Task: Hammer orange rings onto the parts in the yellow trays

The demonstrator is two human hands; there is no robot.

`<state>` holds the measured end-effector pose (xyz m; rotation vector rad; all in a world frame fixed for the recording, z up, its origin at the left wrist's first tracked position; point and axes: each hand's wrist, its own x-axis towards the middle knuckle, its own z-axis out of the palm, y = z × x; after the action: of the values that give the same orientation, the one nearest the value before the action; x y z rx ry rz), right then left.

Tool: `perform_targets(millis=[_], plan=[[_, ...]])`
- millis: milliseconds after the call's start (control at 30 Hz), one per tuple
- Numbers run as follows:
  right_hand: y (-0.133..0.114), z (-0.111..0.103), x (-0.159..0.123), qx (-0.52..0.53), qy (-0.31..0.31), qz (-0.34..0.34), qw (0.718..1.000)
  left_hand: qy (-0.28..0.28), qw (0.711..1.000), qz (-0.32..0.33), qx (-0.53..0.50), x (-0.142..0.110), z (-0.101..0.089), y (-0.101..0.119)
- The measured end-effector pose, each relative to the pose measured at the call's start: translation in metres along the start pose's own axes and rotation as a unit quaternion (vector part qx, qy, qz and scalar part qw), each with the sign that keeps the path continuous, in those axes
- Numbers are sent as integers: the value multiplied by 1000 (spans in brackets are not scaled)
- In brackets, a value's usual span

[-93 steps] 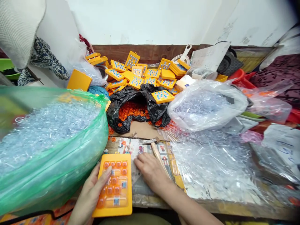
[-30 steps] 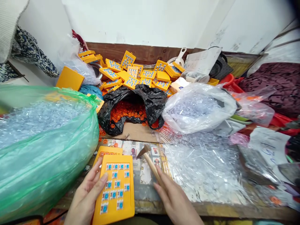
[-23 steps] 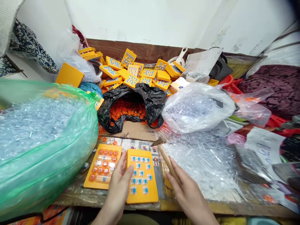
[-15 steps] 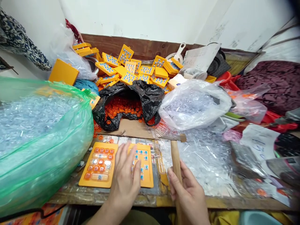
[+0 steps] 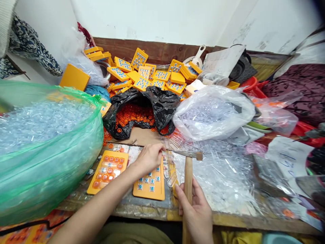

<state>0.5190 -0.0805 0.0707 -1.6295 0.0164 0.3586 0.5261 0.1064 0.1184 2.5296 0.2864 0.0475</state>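
My right hand (image 5: 194,205) is wrapped round the wooden handle of a hammer (image 5: 188,176), its metal head raised over the bench. My left hand (image 5: 151,156) reaches over the top of an orange panel with blue-and-white switches (image 5: 151,183). Its fingers are pinched together beside a pile of clear plastic pieces (image 5: 220,173); whatever is between them is too small to make out. To the left, partly behind my forearm, lies a second orange panel fitted with orange and clear caps (image 5: 108,169). A loose clear oblong piece (image 5: 172,179) rests near the hammer.
A black bag (image 5: 165,108) of orange rings opens toward me. A green bag (image 5: 76,162) of clear parts bulges over the left side, and a white bag (image 5: 215,125) sits at right. Several orange panels (image 5: 142,83) are heaped along the wall.
My left hand has lifted off the panels and moved up and right, its spread fingers now pinched. My right hand still holds the hammer, in nearly the same place.
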Motion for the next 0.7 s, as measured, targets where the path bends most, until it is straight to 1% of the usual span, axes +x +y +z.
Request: perform_targets(millis=[67, 167, 233, 300, 367, 400, 467, 567, 600, 633, 700], plan=[[4, 2, 2, -20, -4, -6, 1000, -15, 1000, 14, 0, -2, -5, -4], [7, 1, 6, -34, 12, -34, 999, -64, 995, 70, 5, -7, -2, 7], [6, -3, 8, -38, 14, -48, 998, -104, 988, 104, 49, -12, 1, 21], [4, -10, 9, -41, 10, -44, 998, -143, 974, 125, 121, -16, 2, 33], [3, -15, 9, -39, 9, -35, 999, -168, 960, 140, 173, -18, 3, 41], [2, -16, 7, -37, 9, -34, 999, -173, 957, 149, 181, -18, 4, 43], [1, -15, 3, -28, 9, -34, 999, -170, 953, 172, 183, -18, 7, 43], [1, -7, -7, -15, 19, -40, 999, -161, 953, 200, 158, -17, 13, 35], [2, -5, -11, -16, 25, -44, 999, -145, 961, 195, 130, -15, 13, 31], [3, -2, -15, -22, 31, -47, 998, -117, 973, 175, 97, -14, 12, 25], [7, 1, -22, -59, 32, -52, 996, -35, 993, 107, 41, -12, 4, 10]])
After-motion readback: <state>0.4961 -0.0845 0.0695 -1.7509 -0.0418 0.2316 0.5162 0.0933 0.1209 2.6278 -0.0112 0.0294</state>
